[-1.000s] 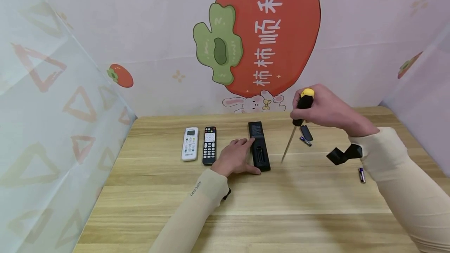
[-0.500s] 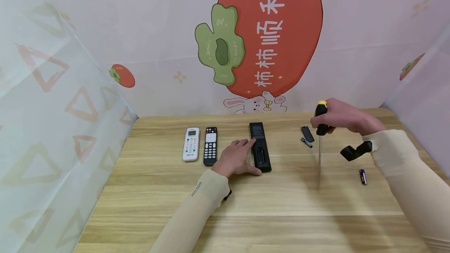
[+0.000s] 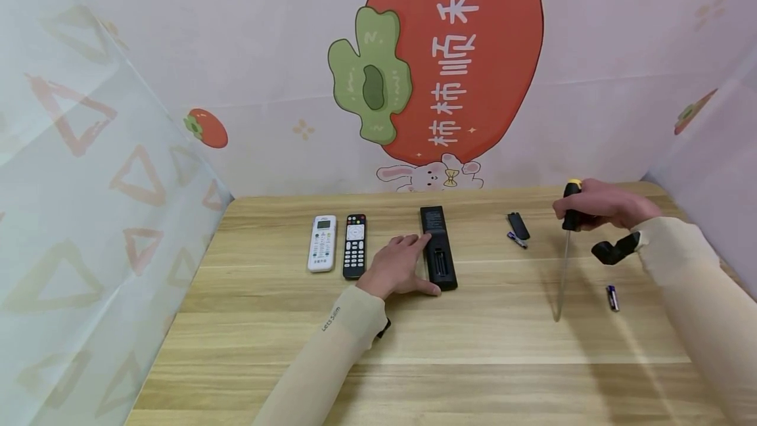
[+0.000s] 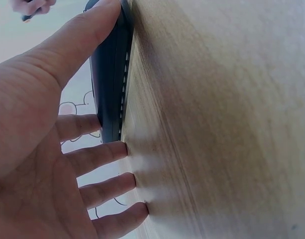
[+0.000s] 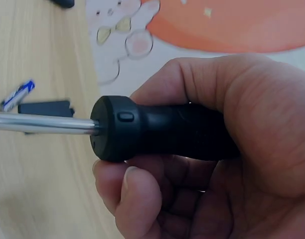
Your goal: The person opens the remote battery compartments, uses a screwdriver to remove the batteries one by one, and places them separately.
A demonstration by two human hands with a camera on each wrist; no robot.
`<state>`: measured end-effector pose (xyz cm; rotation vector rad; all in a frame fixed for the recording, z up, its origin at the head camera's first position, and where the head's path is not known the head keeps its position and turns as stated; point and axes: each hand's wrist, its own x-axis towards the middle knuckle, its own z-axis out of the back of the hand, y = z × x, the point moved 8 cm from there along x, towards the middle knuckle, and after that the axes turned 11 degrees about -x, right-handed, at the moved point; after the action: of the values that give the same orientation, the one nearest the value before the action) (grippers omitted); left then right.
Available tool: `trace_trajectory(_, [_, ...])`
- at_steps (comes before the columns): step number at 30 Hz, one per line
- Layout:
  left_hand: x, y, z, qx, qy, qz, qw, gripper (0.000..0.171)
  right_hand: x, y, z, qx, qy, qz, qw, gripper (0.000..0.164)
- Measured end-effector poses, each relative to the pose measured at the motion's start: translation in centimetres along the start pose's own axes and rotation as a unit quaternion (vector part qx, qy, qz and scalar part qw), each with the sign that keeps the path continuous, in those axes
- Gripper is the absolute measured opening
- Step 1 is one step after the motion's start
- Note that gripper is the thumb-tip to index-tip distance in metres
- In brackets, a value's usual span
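My left hand (image 3: 397, 267) rests beside a black remote control (image 3: 439, 240), which lies face down with its battery compartment uncovered. In the left wrist view its thumb and index finger touch the remote's edge, while the other fingers stretch straight and apart, tips on the table. My right hand (image 3: 606, 204) grips a screwdriver (image 3: 571, 215) by its black handle with a yellow end, the metal shank pointing down. Whether the shank's tip meets the table, I cannot tell. A dark battery cover (image 3: 518, 225) and a battery (image 3: 517, 240) lie left of that hand; another battery (image 3: 612, 298) lies nearer.
To the left of my left hand, a white remote control (image 3: 322, 244) and a black remote with white buttons (image 3: 355, 246) lie face up. The wooden table (image 3: 461, 373) ends at a printed cloth backdrop (image 3: 266, 84), with cloth at both sides too.
My right hand has moved right and lower with the screwdriver, whose shank now hangs nearly straight down rather than slanting toward the remote. The left hand and the remote have stayed put.
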<state>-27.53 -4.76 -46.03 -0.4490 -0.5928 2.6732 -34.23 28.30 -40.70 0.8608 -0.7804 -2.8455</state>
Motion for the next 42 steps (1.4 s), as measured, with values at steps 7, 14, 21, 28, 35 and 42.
trace_trajectory(7, [0.1, 0.0, -0.1, 0.003, -0.001, -0.002, 1.0, 0.109, 0.8, -2.5, -0.3, 0.029, 0.015, -0.03, 0.999, 0.022])
trace_trajectory(14, [0.0, 0.0, 0.0, 0.005, -0.002, -0.001, 1.0, 0.11, 1.6, -3.9, -0.6, 0.024, 0.005, -0.043, 0.999, 0.025])
trace_trajectory(21, [0.1, 0.1, -0.1, 0.005, -0.003, -0.003, 1.0, 0.11, 2.5, -5.4, -1.2, 0.015, -0.016, -0.059, 0.998, 0.031])
trace_trajectory(28, [-0.1, 0.1, -0.1, 0.011, -0.002, -0.003, 0.9999, 0.11, 2.9, -5.4, -1.6, -0.013, -0.043, -0.061, 0.997, 0.031])
trace_trajectory(35, [0.0, 0.1, -0.1, 0.012, 0.0, -0.005, 0.9999, 0.11, 3.0, -5.5, -1.7, -0.044, -0.045, -0.064, 0.996, 0.034])
trace_trajectory(42, [0.0, 0.1, 0.0, 0.013, 0.001, -0.007, 0.9999, 0.11, 3.2, -5.7, -1.7, -0.05, -0.059, -0.066, 0.995, 0.037])
